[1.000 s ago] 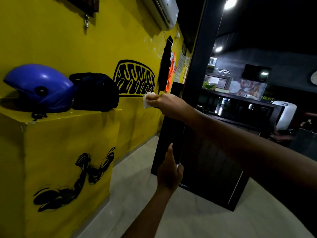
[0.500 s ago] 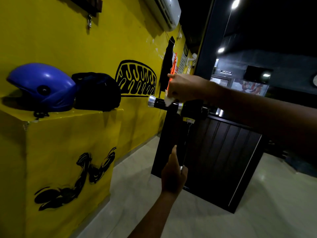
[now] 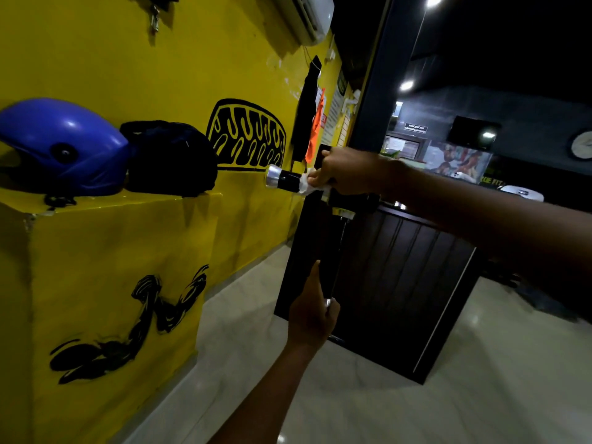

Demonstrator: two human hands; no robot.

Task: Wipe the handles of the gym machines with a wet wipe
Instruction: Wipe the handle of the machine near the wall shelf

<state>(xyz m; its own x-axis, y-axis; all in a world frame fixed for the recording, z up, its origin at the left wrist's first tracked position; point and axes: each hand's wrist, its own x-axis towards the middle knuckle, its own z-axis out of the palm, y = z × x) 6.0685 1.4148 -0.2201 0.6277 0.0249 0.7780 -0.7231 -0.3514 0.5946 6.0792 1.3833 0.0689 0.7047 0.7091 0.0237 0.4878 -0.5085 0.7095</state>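
Near the chrome-capped end of the black machine handle [image 3: 283, 181], the right hand [image 3: 346, 171] has slid back outward, clenching the white wet wipe [image 3: 307, 186] round it, while the left hand [image 3: 312, 310] grips the lower bar [image 3: 336, 264], so wiping continues

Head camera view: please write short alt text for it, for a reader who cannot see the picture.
A person's right hand grips a white wet wipe around a black handle with a silver end cap, while the left hand holds a thin metal rod below it. On the left, a blue helmet and a black bag sit on a yellow ledge.
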